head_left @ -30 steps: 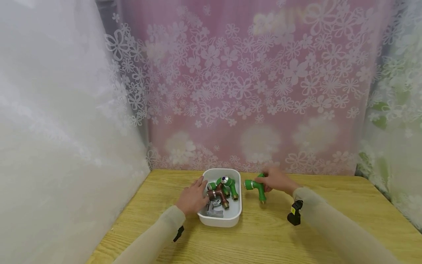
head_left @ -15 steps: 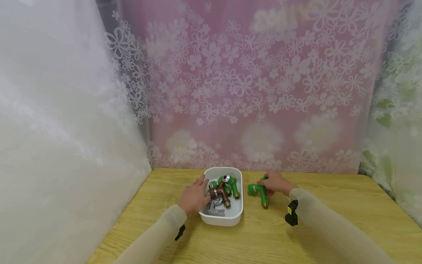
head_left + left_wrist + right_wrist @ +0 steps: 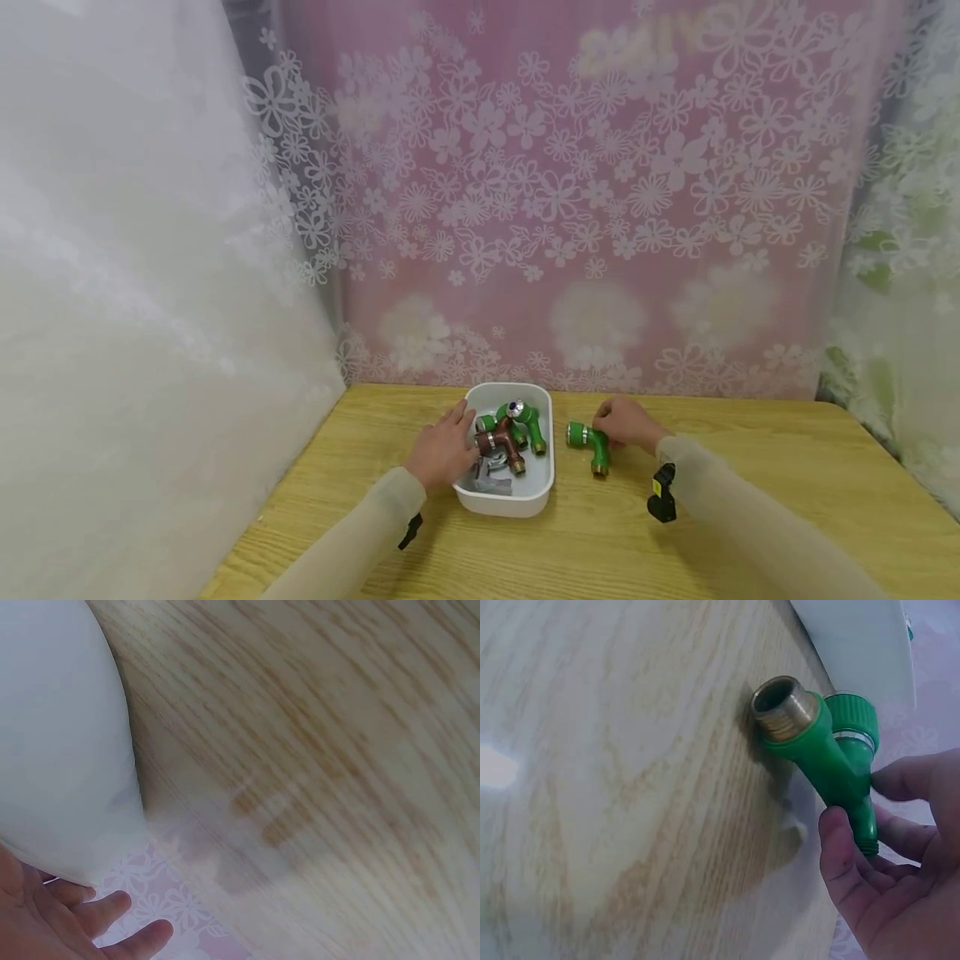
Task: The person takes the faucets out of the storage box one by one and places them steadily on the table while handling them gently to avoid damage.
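Right of the white tub, my right hand [image 3: 630, 423] pinches a green tap [image 3: 599, 450] by its far end. In the right wrist view the thumb and fingers of my right hand [image 3: 907, 855] hold the green tap [image 3: 829, 769], whose brass threaded end faces the camera. My left hand [image 3: 440, 450] rests on the left rim of the white tub [image 3: 504, 504], fingers nearly straight. The left wrist view shows my left hand [image 3: 67, 915] at the tub's outer wall [image 3: 67, 735]. Inside the tub lie a brown tap [image 3: 498, 442], green taps [image 3: 532, 425] and grey metal pieces [image 3: 492, 483].
The wooden table [image 3: 615, 542] carries the tub near its back edge. Behind it hangs a pink flowered curtain [image 3: 585, 208], with a white sheet [image 3: 150, 292] on the left and a green-patterned curtain [image 3: 907, 250] on the right.
The green tap in my right hand has shifted slightly right and lower, and its angle has turned a little. My left hand has stayed at the tub's rim.
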A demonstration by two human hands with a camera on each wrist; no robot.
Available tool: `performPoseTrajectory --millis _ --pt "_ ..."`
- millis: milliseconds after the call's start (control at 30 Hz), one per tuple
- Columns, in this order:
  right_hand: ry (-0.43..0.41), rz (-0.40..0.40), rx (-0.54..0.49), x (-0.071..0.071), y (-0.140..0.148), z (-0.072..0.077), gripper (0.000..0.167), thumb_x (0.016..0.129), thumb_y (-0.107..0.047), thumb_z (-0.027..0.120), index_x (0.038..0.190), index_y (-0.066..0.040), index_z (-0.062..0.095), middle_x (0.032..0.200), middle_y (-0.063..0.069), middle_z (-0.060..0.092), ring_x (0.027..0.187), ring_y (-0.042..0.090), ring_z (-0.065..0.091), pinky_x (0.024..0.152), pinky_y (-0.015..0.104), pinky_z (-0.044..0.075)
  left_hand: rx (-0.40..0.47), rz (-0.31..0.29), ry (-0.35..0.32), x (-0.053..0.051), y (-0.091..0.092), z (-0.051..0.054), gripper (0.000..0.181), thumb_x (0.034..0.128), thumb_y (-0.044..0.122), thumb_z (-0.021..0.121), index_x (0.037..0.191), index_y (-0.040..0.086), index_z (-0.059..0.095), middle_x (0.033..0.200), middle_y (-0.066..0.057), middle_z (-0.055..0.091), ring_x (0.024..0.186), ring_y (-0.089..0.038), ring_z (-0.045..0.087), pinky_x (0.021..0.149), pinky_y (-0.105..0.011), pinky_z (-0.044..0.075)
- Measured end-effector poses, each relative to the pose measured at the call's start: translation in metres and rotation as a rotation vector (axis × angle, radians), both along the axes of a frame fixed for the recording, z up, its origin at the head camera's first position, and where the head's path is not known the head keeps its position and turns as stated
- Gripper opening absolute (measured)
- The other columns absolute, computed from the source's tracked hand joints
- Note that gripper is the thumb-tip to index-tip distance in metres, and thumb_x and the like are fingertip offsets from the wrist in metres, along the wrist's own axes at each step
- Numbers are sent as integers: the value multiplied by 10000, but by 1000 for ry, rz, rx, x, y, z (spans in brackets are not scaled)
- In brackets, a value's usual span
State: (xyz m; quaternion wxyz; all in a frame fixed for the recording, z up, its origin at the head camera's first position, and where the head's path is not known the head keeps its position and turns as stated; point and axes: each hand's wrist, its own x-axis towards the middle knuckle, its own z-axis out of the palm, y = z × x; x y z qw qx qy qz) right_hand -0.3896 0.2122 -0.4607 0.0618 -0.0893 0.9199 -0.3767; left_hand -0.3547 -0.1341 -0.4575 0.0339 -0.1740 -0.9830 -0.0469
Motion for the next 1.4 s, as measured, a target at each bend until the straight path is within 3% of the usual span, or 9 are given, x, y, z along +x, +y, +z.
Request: performPoseTrajectory --millis 100,200,367,433,567,867,1400 --pt "-6 3 9 1 -2 -2 293 990 -180 596 1165 35 689 775 70 694 567 193 578 580 361 531 17 10 -17 0 1 0 693 1002 445 531 1582 118 338 1680 -86 218 1496 -310 340 1111 -606 388" --pt "-5 34 15 2 -4 -2 339 972 -193 626 1210 43 676 891 126 710 586 192 570 601 375 544 28 22 -23 -1 2 -1 703 1000 444 533 1583 107 334 1682 -80 211 1498 -306 338 1112 -606 387" --pt "79 138 157 -2 -8 -6 357 892 -147 699 1216 2 697 1172 154 693 889 233 663 764 438 567 29 31 -18 -3 3 -3 715 994 440 545 1580 89 334 1680 -82 219 1494 -301 346 1110 -598 393" --pt "117 163 215 -5 -11 -8 363 868 -118 710 1218 -23 706 1206 151 694 1025 278 663 851 478 558 26 35 -17 -4 4 -3 719 993 437 550 1580 86 331 1680 -84 220 1493 -301 347 1111 -596 394" --pt "166 173 255 -11 -15 -9 358 869 -72 700 1225 -38 710 1231 140 694 1143 349 637 944 547 524 25 43 -8 -6 6 -2 719 993 433 556 1578 79 334 1676 -89 227 1492 -304 350 1109 -597 395" --pt "216 184 294 -22 -22 -7 340 912 -79 672 1250 -49 702 1254 137 690 1180 364 628 971 564 511 8 63 17 -13 14 -6 710 994 443 543 1577 91 342 1678 -76 225 1489 -290 356 1095 -591 414" --pt "181 130 318 -19 -36 -8 357 926 -90 672 1279 -37 678 1299 159 661 1222 377 601 994 573 496 44 68 13 -7 13 -4 684 987 400 533 1571 91 353 1680 -78 220 1489 -294 355 1097 -605 402"
